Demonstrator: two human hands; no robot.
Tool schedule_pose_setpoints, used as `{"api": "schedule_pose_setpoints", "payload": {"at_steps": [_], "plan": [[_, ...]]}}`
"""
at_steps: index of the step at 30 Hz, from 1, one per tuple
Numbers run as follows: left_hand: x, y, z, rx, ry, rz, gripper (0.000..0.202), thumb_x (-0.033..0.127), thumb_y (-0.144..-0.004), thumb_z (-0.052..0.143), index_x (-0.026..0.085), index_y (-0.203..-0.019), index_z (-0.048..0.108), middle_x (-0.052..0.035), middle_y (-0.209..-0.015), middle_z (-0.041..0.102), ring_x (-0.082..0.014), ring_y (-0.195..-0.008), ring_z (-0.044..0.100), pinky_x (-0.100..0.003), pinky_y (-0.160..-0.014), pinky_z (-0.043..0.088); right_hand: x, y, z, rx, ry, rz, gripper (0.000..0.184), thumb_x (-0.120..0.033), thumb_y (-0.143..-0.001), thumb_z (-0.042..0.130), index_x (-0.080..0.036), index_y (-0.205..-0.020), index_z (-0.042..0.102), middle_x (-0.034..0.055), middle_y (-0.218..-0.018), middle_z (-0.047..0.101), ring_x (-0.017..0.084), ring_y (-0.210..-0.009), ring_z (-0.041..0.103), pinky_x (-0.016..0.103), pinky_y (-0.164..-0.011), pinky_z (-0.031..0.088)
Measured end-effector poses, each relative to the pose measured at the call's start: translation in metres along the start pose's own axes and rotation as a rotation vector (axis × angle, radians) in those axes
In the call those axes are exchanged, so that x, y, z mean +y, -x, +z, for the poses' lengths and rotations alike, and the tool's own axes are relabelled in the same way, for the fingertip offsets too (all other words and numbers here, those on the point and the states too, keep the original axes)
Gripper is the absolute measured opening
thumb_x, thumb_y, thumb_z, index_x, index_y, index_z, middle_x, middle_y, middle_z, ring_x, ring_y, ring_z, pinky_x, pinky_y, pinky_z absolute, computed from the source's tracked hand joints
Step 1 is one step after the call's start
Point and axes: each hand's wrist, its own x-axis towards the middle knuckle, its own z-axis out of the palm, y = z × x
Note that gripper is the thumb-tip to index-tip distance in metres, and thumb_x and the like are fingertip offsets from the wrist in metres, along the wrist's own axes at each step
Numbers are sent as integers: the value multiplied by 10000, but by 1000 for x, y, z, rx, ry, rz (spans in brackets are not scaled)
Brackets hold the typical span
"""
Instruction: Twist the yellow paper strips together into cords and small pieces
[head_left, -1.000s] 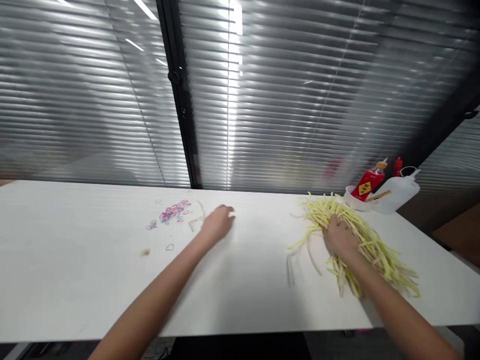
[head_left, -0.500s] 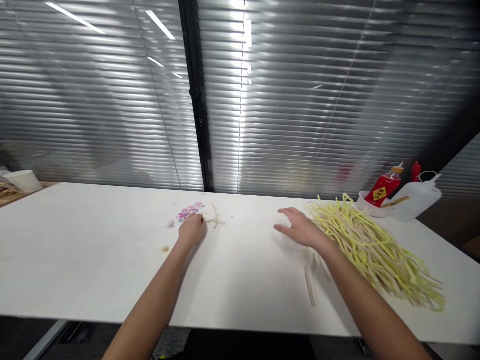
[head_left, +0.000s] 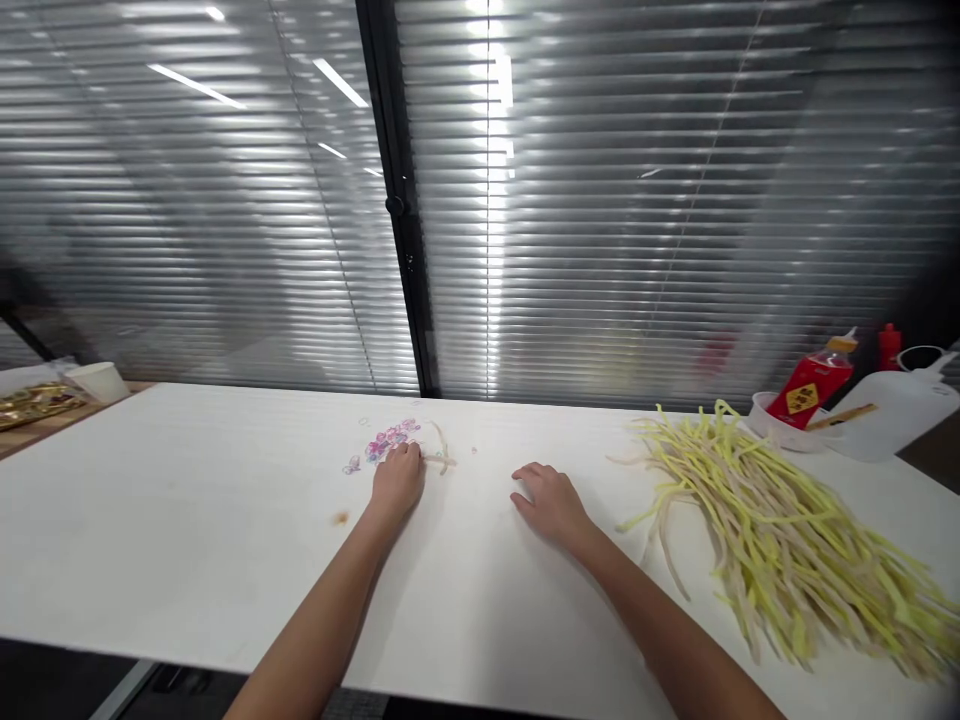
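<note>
The left hand [head_left: 397, 480] lies knuckles up on the white table [head_left: 187, 520], with wide bare tabletop to its left and toward the near edge, and only a short strip of table beyond it before the window blinds [head_left: 600, 220]. Its fingers curl down onto the near edge of a scatter of small pink and purple elastic bands [head_left: 384, 441]. Whether they pinch one cannot be told. A pale beige strand [head_left: 441, 452], bent in a loose curve, lies just right of those fingertips. The right hand [head_left: 553, 503] rests palm down, fingers loosely spread and holding nothing, with clear table between the two hands. Well off to its right lies a heap of long yellow and beige strands [head_left: 780, 540], fanned toward the near right edge, with a bowl [head_left: 772, 425] and a red bottle [head_left: 814, 385] beyond it.
</note>
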Motion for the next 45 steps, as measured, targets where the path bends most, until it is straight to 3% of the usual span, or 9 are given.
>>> {"api": "schedule_pose_setpoints", "payload": {"at_steps": [9,13,17,22,26,32,35,39,45], "plan": [[49,19,-20,57,149,242,280,276,-931,258,163,-946,514,-91,-910,610,-220,-847,564,-326,-713,371,-33,-27,-10,53,-58,-69,342,-374,-903,396,-236,-1186,529,27,-1034,636,173,-931,568,281,-775,383],[62,25,-15,63,278,333,284,293,-935,263,168,-938,518,-73,-881,612,-202,-832,563,-316,-711,388,-38,-34,-5,-42,26,-66,255,-294,-895,392,-232,-882,639,12,-820,656,157,-765,575,252,-626,343],[42,5,-15,44,360,403,293,280,-930,274,175,-1024,531,-81,-991,606,-193,-930,547,-314,-808,399,-25,-37,-8,-69,-28,-13,309,-314,-902,383,-235,-761,647,7,-758,647,143,-724,564,235,-585,309],[6,-39,-14,53,91,281,418,81,-846,324,242,-1184,508,-73,-1258,508,-237,-1135,430,-376,-875,350,3,-45,-23,-59,-100,132,317,-350,-887,392,-238,-756,659,5,-733,633,143,-706,556,224,-555,297],[-4,-60,-9,-25,-34,294,291,139,-861,358,235,-978,607,-79,-1093,600,-233,-1108,442,-408,-946,266,16,-48,-19,-77,-45,234,318,-328,-871,394,-218,-756,668,32,-724,628,154,-706,554,229,-543,289],[-10,-65,-15,10,-127,267,279,127,-841,352,181,-869,624,-108,-938,638,-229,-997,524,-418,-979,213,21,-46,-10,-89,-86,273,327,-349,-801,492,-256,-1090,613,32,-914,655,173,-827,569,231,-585,323],[-18,-52,-31,34,-6,143,294,208,-860,344,192,-904,635,-93,-935,649,-225,-933,559,-380,-916,301,21,-44,-12,-99,-103,258,292,-354,-838,436,-258,-1033,630,29,-908,653,169,-829,571,234,-597,335],[-41,-7,-54,-5,327,88,365,403,-863,348,220,-938,655,-51,-957,663,-202,-853,586,-282,-763,411,21,-44,-12,-73,-48,289,292,-345,-869,385,-246,-911,656,42,-874,645,171,-801,573,238,-587,334],[-94,75,-70,-230,538,69,401,529,-795,437,229,-896,683,-41,-949,668,-206,-849,584,-251,-691,439,22,-56,-7,-26,70,297,252,-320,-876,389,-227,-907,621,53,-819,632,171,-734,572,240,-583,326]]}}
